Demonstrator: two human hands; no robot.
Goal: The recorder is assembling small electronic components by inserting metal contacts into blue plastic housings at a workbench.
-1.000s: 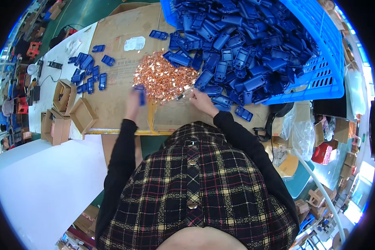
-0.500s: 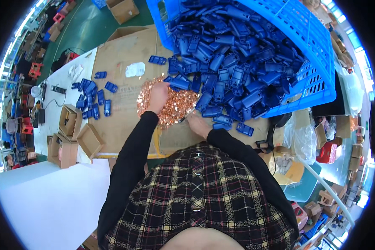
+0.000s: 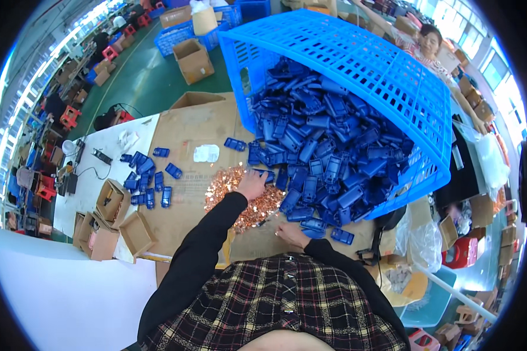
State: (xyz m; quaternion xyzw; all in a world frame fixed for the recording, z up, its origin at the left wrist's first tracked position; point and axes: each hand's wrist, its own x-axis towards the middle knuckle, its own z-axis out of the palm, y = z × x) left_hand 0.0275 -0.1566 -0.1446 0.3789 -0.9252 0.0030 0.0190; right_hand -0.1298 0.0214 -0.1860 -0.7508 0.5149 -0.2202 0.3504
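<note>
My left hand [image 3: 252, 185] is over a pile of small copper-coloured metal pieces [image 3: 249, 217] on the cardboard-covered table. Its fingers are closed on a blue plastic casing [image 3: 268, 175] at the far right side of the pile. My right hand [image 3: 294, 235] rests at the pile's near right edge with fingers curled; what they hold, if anything, is too small to make out. To the right, a large heap of blue casings [image 3: 319, 137] spills from a tipped blue plastic crate [image 3: 357, 55]. Several more blue casings [image 3: 149, 178] lie in a loose group at the left.
Small open cardboard boxes [image 3: 136, 233] stand at the table's left near edge. A white paper label [image 3: 206, 153] lies beyond the pile. A black strap [image 3: 376, 245] hangs at the right, near clear plastic bags [image 3: 418, 237]. Another person [image 3: 424, 50] is behind the crate.
The view has tilted up, bringing more of the room and another person into sight. My left hand has moved right across the pile, toward the casings. My right hand stays near the pile's edge.
</note>
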